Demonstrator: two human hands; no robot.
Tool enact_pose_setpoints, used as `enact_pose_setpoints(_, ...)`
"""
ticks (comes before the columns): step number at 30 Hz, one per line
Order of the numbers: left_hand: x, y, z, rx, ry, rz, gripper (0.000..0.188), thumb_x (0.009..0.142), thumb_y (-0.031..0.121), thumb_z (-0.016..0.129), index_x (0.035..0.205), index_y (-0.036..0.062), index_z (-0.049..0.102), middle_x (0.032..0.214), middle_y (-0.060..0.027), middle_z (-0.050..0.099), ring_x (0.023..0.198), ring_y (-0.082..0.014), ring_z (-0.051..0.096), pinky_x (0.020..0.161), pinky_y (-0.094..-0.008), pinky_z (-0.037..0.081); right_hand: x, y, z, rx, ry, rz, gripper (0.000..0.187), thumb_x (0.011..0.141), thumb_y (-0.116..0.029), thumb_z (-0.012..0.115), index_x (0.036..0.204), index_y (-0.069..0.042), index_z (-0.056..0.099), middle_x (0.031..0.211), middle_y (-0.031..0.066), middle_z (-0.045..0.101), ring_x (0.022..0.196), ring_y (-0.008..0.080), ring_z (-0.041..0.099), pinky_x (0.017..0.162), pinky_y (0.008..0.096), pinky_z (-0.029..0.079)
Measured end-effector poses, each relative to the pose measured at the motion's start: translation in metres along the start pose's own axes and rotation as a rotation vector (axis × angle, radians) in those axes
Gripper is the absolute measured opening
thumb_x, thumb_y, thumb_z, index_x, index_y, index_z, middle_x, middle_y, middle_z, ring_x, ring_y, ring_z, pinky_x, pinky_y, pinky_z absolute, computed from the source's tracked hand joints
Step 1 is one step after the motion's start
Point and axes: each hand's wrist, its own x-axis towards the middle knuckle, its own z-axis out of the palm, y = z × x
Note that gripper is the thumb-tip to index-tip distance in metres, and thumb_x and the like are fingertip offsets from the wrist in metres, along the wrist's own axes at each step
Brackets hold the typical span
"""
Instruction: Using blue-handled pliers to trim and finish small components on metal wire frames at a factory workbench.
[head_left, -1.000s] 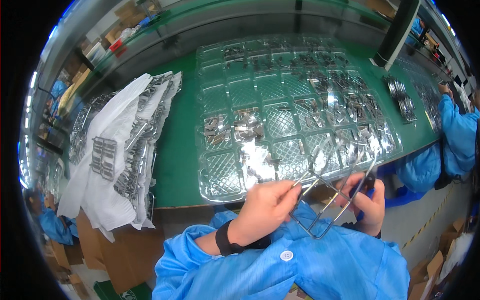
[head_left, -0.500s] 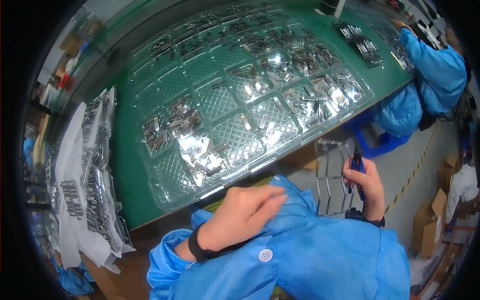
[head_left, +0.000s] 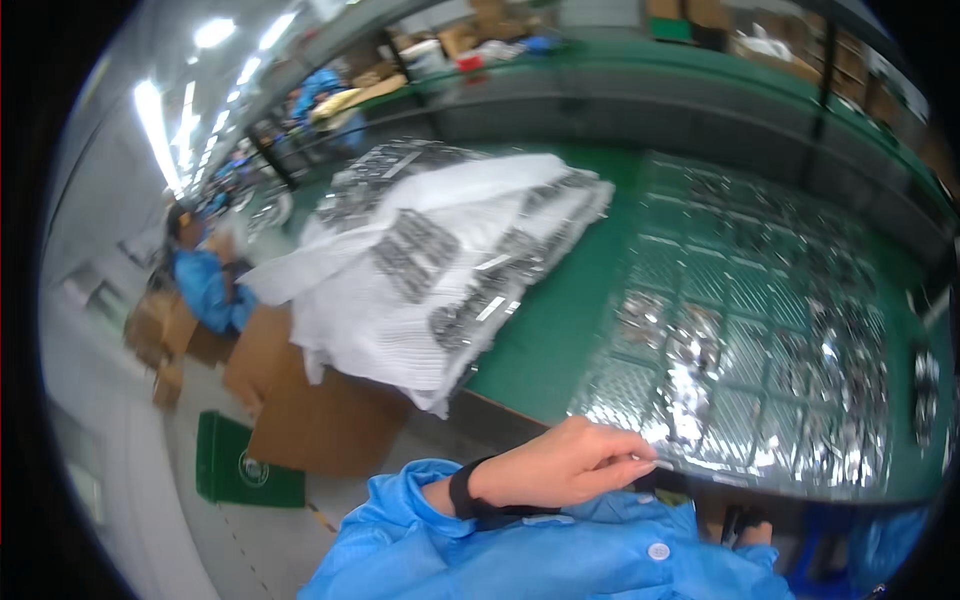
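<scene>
My left hand (head_left: 560, 465), with a dark band at its wrist, is closed in a pinch by the near edge of a clear compartment tray (head_left: 730, 475). A small pale bit shows at the fingertips, too blurred to name. Shiny small metal pieces (head_left: 700, 345) lie in several of the tray's compartments. At the lower right my right hand (head_left: 757, 535) is partly hidden by my blue sleeve and the frame's lower area. It is closed around dark-handled pliers (head_left: 735, 522); the earlier frame shows their blue handles more plainly.
White foam sheets (head_left: 370, 330) with bundled metal parts are piled on the green table (head_left: 545, 375), left of the tray. Below are a cardboard box (head_left: 320, 430) and a green bin (head_left: 245, 470). A person in blue (head_left: 205, 280) is at the far left.
My view has swung left, so the foam pile is now central and the tray is at the right. My right hand and pliers now show only partly; the wire frame beside them is out of sight.
</scene>
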Motion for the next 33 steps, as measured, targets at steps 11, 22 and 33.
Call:
enact_pose_setpoints(11, -0.055, 0.003, -0.166, 0.852, 0.917, -0.230, 0.029, 0.087, 0.017, 0.060, 0.107, -0.0037, 0.060, 0.090, -0.0145, 0.064, 0.081, -0.0201, 0.062, 0.070, -0.0295, 0.048, 0.012, 0.001, 0.043, 0.426, -0.018, 0.145, 0.024, 0.087, -0.021, 0.056, 0.104, -0.006, 0.051, 0.070, 0.0094, 0.056, 0.059, 0.0216, 0.055, 0.050, 0.0339, 0.046)
enact_pose_setpoints(22, -0.022, -0.058, -0.179, 1.087, 0.817, -0.396, 0.047, 0.078, 0.025, 0.057, 0.111, -0.0085, 0.053, 0.094, -0.0282, 0.060, 0.087, -0.0384, 0.061, 0.075, -0.0422, 0.047, -0.067, -0.288, 0.000, 0.741, 0.374, 0.355, 0.015, 0.088, -0.019, 0.053, 0.094, -0.006, 0.049, 0.067, 0.0073, 0.053, 0.051, 0.0167, 0.051, 0.042, 0.0301, 0.042)
enact_pose_setpoints(33, -0.028, 0.027, -0.087, 0.409, 1.426, 0.438, 0.034, 0.096, 0.007, 0.036, 0.125, -0.0097, 0.044, 0.118, -0.0177, 0.055, 0.105, -0.0204, 0.056, 0.085, -0.0309, 0.046, -0.156, -0.433, -0.107, 0.834, 0.852, -0.420, 0.023, 0.090, -0.010, 0.051, 0.110, 0.001, 0.053, 0.073, -0.0013, 0.046, 0.058, 0.0037, 0.040, 0.049, 0.0183, 0.030)
